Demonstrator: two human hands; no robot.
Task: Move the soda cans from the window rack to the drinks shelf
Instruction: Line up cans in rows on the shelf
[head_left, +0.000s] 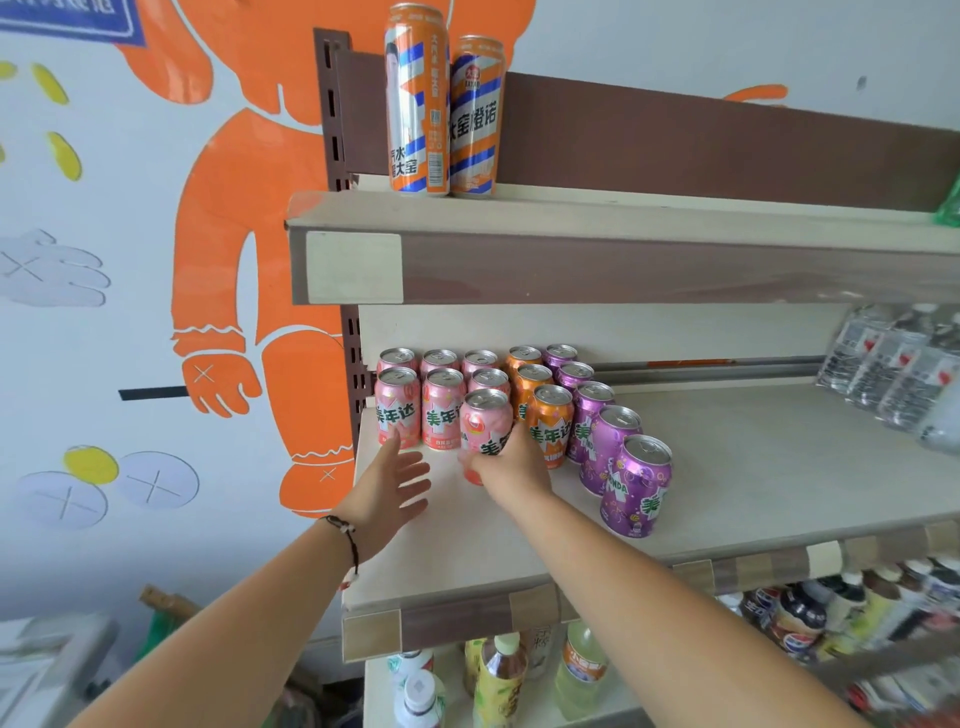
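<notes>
Our right hand (511, 462) grips a pink can (485, 423), silver-topped, just right of the pink row (418, 402); our left hand (387, 488) spreads open.

We lose the pink can's (485, 423) base behind the right hand (511, 467); water bottles (904, 374) far right blur and run off the edge.
</notes>
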